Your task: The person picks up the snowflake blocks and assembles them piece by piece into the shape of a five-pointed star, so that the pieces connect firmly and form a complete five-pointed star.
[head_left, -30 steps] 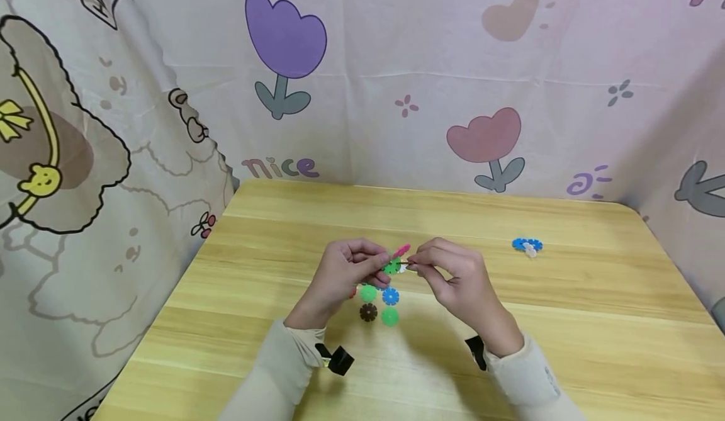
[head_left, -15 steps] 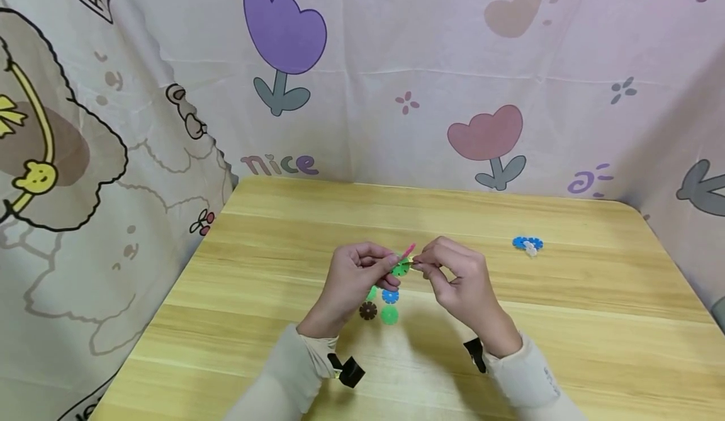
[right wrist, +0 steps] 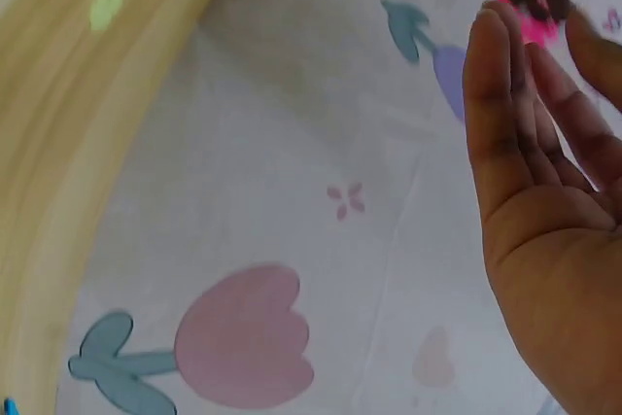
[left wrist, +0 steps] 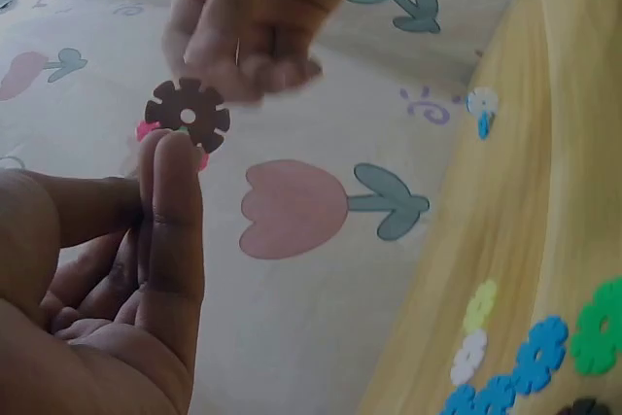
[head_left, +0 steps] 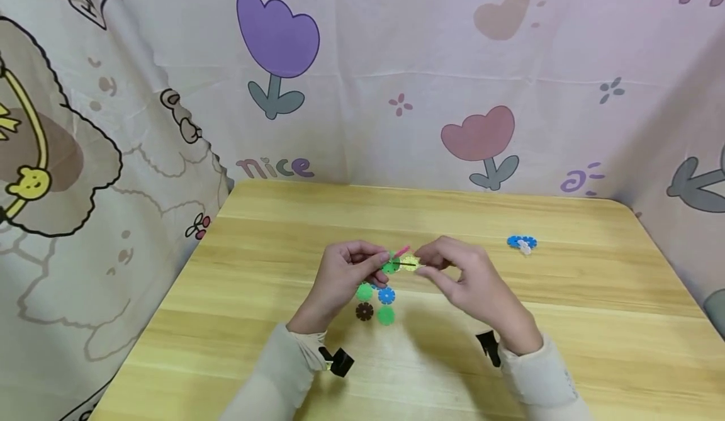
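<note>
Two bare hands meet above the middle of a pale wooden tabletop (head_left: 238, 320), raised off its surface. The left hand (head_left: 342, 276) pinches a small joined set of notched toy discs between thumb and fingers: a green disc (head_left: 389, 264), a pink disc (head_left: 403, 251) tilted up behind it, and a dark brown disc (left wrist: 201, 133), which looks like a thin line in the head view because it stands edge-on. The right hand (head_left: 472, 282) is at the brown disc's outer side, its thumb and fingers spread a little apart; whether a fingertip touches the rim is hard to tell.

Under the hands, loose discs lie flat: a yellow disc (head_left: 412, 261) beyond the brown one, and nearer the person a light green disc (head_left: 364, 292), a blue disc (head_left: 386, 295), a second brown disc (head_left: 364, 311) and another green disc (head_left: 386, 315), with narrow gaps between. Well apart to the right, a blue-and-white cluster (head_left: 522, 243) sits inside the right edge. Broad stretches of wood run to either side of the hands, and a flower-printed cloth (head_left: 362, 94) rises along the far edge.
</note>
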Tool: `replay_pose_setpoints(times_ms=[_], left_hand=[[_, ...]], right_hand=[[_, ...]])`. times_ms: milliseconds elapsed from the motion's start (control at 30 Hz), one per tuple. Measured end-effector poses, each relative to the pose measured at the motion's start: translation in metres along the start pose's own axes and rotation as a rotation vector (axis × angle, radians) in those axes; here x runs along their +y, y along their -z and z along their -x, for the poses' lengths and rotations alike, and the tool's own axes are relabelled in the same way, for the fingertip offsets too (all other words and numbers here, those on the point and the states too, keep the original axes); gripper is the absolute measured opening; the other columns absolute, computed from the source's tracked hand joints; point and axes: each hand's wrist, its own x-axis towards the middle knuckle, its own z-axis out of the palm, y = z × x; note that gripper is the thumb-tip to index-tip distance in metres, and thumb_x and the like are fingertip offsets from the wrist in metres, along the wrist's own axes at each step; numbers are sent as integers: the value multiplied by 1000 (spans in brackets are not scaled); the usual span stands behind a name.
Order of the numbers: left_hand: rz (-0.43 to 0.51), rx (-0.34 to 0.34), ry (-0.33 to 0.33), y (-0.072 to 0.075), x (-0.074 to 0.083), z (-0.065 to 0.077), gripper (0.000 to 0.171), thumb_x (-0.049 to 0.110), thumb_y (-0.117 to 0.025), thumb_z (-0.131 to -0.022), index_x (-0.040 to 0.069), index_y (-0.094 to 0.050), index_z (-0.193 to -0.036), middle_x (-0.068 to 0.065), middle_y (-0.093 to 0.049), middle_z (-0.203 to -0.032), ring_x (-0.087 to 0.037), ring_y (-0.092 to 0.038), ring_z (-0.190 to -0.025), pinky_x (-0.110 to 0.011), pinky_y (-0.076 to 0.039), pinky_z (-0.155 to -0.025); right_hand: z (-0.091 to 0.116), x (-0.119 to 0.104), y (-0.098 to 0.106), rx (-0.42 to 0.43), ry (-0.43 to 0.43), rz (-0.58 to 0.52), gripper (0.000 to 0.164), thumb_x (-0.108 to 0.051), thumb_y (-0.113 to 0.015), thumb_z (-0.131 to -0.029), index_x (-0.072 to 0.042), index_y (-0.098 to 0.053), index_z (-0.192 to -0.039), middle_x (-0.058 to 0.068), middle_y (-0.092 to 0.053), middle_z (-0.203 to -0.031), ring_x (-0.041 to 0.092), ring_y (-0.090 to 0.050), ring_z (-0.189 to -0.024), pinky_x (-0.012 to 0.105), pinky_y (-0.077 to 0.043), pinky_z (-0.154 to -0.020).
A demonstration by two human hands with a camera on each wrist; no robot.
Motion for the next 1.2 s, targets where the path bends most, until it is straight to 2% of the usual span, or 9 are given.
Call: replay_pose_setpoints(times_ms=[100, 200, 433, 567, 633, 800, 1033, 1133, 1200], left_hand=[[-38, -17, -2, -1, -3, -2, 15, 5, -71, -98, -8, -73, -105, -20, -73, -87, -17, -71, -68, -31, -64, -68], [-68, -43, 9, -4, -7, -3, 14, 5, -71, -98, -7, -74, -104, -16, -74, -88, -16, -71, -67, -31, -64, -67], [-92, -78, 36, -7, -12, -3, 14, 7, -72, -98, -5, -75, -104, -20, -73, -83, -16, -70, -63, -34, -64, -65], [-82, -98, 49, -7, -10, -2, 16, 9, -73, -98, -6, -75, -104, -20, -72, -81, -15, -68, -62, -34, -63, -64], [-75, -111, 51, -6, -10, -2, 17, 9, -73, -98, -7, -74, -104, -23, -71, -82, -15, -67, -61, -33, -63, -63], [-68, -120, 71, -6, -14, -4, 16, 7, -72, -98, -8, -73, -104, -30, -69, -84, -14, -67, -61, -32, -62, -62], [-85, -144, 144, -7, -25, -9, 22, 12, -71, -100, -6, -71, -113, -18, -72, -79, -15, -68, -60, -38, -64, -65], [-104, -152, 146, -7, -28, -9, 27, 17, -68, -103, -5, -68, -118, -16, -74, -81, -15, -69, -62, -43, -64, -67], [-134, -147, 146, -6, -29, -10, 29, 22, -66, -104, -3, -68, -118, -15, -75, -84, -17, -69, -63, -43, -64, -67]], right_hand=[[1, 1, 7, 11, -30, 24, 29, 10, -76, -88, -7, -68, -110, -8, -66, -83, 7, -64, -71, 21, -58, -68], [1, 3, 7, -9, -19, 54, 33, 11, -76, -88, -6, -67, -115, -8, -64, -83, 6, -62, -72, 20, -57, -67], [1, 5, 0, -25, 59, 80, 20, 6, -77, -89, -14, -71, -92, -10, -63, -85, 5, -53, -67, 15, -44, -55], [2, 6, -1, -56, 77, 74, 22, 5, -79, -87, -14, -68, -90, -11, -62, -85, 4, -53, -70, 15, -44, -58], [2, 6, -2, -67, 86, 79, 26, 8, -80, -85, -14, -68, -90, -11, -62, -85, 5, -53, -70, 15, -44, -58], [4, 8, -3, -84, 91, 116, 25, 8, -80, -85, -14, -71, -91, -10, -61, -82, 4, -51, -68, 14, -43, -56], [14, 14, -5, -109, 46, 101, 26, 11, -78, -85, -13, -70, -92, -9, -61, -81, 3, -50, -65, 17, -46, -52], [19, 18, -3, -100, -18, 101, 26, 11, -77, -86, -14, -70, -91, -12, -59, -79, 3, -51, -64, 20, -47, -51], [24, 23, 2, -91, -96, 107, 25, 11, -76, -87, -13, -70, -89, -12, -60, -78, 3, -52, -63, 21, -49, -50]])
